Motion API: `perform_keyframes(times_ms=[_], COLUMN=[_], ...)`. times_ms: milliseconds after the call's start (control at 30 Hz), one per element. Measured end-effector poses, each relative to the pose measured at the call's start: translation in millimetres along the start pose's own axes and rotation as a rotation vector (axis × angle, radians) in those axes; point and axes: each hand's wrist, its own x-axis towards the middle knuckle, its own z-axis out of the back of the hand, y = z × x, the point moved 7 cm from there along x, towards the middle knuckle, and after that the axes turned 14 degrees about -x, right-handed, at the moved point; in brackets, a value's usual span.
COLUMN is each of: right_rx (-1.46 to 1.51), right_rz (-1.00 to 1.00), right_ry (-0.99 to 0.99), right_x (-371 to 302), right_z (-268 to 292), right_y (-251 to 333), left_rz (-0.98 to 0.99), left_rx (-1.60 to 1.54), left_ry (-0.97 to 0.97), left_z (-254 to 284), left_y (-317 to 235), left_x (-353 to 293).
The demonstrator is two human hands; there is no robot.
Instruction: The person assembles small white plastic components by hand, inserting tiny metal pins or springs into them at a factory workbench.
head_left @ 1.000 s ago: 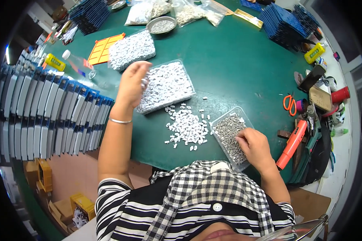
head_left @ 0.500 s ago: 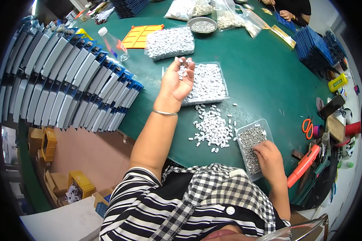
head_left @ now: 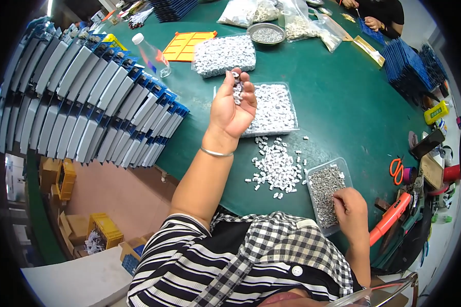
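Observation:
My left hand (head_left: pixel 233 110) is palm up with curled fingers, cradling several small white plastic parts (head_left: pixel 237 94). It hovers over the left side of a clear tray (head_left: pixel 296 128) filled with more of these white parts. In front of that tray, a loose heap of the same parts (head_left: pixel 279 169) lies on the green table. My right hand (head_left: pixel 352 212) is at the right side of a clear plastic box (head_left: pixel 347 171) full of small metal screws (head_left: pixel 325 192). Its fingers are bent together over the screws; their tips are partly hidden, and I cannot make out what they pinch.
Stacked grey panels in blue racks (head_left: pixel 87 97) stand at the left. Behind the tray are a bag of white parts (head_left: pixel 224 55), an orange frame (head_left: pixel 189 46) and a bottle (head_left: pixel 151 55). Orange scissors (head_left: pixel 396 171) and a red tool (head_left: pixel 391 219) lie right. A co-worker's hand (head_left: pixel 374 23) shows far off.
The whole view has shifted slightly, so things appear farther right. My right hand has drawn back a little toward the box's right edge. My left hand's fingers have curled slightly around the white parts.

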Motion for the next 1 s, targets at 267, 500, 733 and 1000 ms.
perform_keyframes(times_ms=[267,500,733,1000], right_rx=[0.475,1.106,0.906,1.186], right_rz=[-0.048,-0.285,-0.192,-0.386], right_ry=[0.038,0.054,0.018,0.126], right_x=[5,8,11,4], right_z=[-1,-23,-28,-45], right_y=[4,14,21,19], left_rz=[0.616,0.855,0.875,0.831], left_rx=[0.366,0.406,0.429,0.625], left_ry=[0.052,-0.092,-0.098,-0.091], left_z=[41,77,79,84], left_y=[99,130,138,130], left_x=[-105,-137,-142,-141])
